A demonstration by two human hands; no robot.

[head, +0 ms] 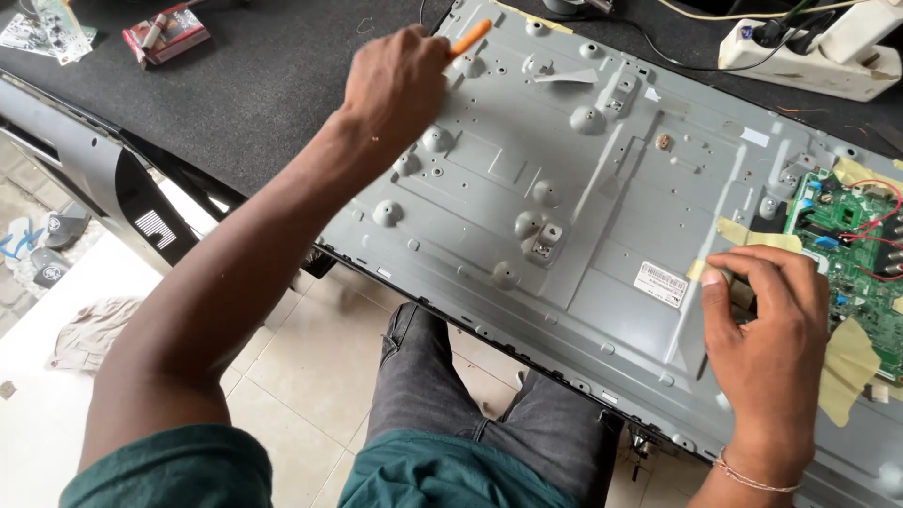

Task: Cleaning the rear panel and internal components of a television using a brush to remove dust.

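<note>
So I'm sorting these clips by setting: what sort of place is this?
Likely an electronics repair workbench: a flat-screen's grey metal back panel lies opened, a green circuit board is exposed, and the left hand holds an orange-handled tool.

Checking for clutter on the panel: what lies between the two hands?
In the head view, only bare grey metal back panel with raised round bosses and a small white sticker lies between left hand and right hand.
</note>
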